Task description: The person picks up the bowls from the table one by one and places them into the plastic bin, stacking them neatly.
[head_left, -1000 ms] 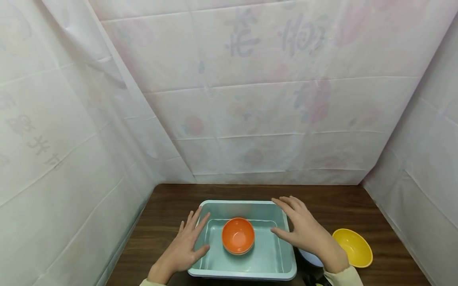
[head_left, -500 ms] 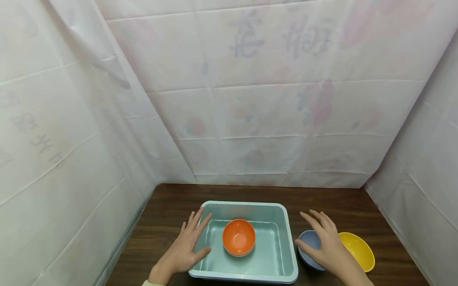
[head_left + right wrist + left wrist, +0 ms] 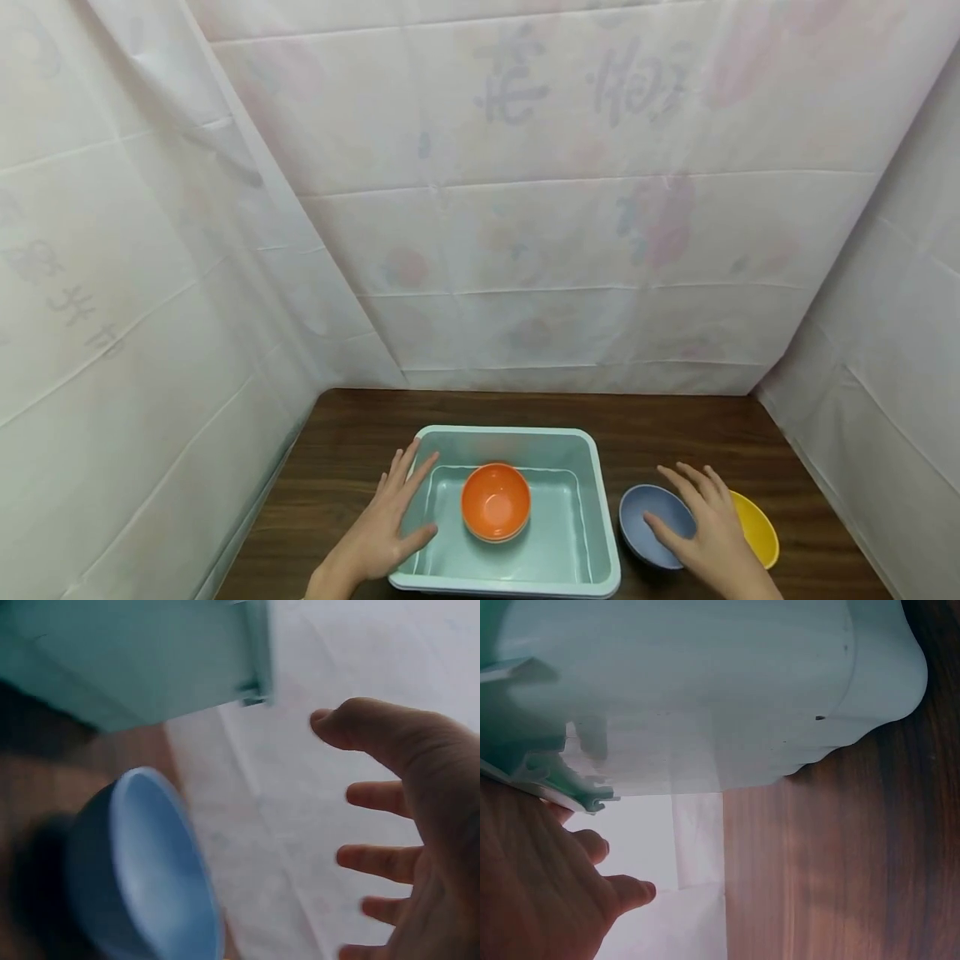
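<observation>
A pale green rectangular basin (image 3: 551,550) stands on the table with an orange bowl (image 3: 495,502) inside it; a paler edge shows just under the orange bowl. My left hand (image 3: 381,527), fingers spread, lies at the basin's left rim; in the left wrist view the fingers (image 3: 592,844) reach past that rim. My right hand (image 3: 708,529) hovers with spread fingers above the right side, between a blue bowl (image 3: 647,507) and a yellow bowl (image 3: 759,533), partly covering both. In the right wrist view, the blue bowl (image 3: 161,862) is apart from the fingers, and nothing is in that hand.
The dark wood table (image 3: 360,433) ends at white printed sheets, one at the back (image 3: 525,333) and others at the left (image 3: 150,417) and right (image 3: 885,400). The basin's right rim (image 3: 603,517) stands close beside the blue bowl.
My right hand has moved right and down, from over the basin's right rim to above the blue and yellow bowls, uncovering the blue one. The left hand stays at the left rim.
</observation>
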### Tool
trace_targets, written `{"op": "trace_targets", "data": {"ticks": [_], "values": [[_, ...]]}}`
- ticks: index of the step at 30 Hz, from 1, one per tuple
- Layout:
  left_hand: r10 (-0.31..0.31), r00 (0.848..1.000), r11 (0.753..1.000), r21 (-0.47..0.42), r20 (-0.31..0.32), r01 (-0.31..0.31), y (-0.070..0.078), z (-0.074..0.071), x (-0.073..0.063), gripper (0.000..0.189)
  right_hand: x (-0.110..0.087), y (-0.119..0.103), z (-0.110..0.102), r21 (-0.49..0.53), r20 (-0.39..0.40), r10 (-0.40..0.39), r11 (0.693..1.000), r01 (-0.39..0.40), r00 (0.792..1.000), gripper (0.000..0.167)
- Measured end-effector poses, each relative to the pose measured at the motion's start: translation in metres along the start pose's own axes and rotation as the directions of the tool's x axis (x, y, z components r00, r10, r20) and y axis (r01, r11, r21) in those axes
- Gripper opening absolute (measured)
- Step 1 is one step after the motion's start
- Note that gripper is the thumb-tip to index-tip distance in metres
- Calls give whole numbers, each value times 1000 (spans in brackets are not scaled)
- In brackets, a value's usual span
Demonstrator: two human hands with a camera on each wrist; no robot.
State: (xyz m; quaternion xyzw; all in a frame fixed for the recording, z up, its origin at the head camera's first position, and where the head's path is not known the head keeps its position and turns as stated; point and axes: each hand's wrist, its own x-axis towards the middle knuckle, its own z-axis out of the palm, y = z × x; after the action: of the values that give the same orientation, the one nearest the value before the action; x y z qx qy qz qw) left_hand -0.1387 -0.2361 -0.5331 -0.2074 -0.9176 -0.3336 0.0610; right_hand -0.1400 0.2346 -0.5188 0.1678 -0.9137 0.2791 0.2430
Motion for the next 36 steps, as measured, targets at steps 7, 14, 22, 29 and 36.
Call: {"op": "trace_targets", "data": {"ticks": [7,14,22,29,36], "values": [[2,1000,1000,-17,2,-2,1,-1,0,83,-11,25,9,-124,-64,-121,986,112,991,75],[4,1000,1000,-12,0,-4,2,-2,0,84,-19,38,-1,-139,34,-49,989,54,998,87],[12,1000,1000,-14,0,-12,3,-2,0,84,-28,47,-19,-195,264,157,975,-107,952,105],[27,1000,1000,9,-13,-27,2,-2,0,86,-34,63,-24,-233,356,155,970,-73,921,121],[22,1000,1000,11,-9,-22,0,-1,0,86,-31,75,-29,-252,411,160,966,-56,898,129]]}}
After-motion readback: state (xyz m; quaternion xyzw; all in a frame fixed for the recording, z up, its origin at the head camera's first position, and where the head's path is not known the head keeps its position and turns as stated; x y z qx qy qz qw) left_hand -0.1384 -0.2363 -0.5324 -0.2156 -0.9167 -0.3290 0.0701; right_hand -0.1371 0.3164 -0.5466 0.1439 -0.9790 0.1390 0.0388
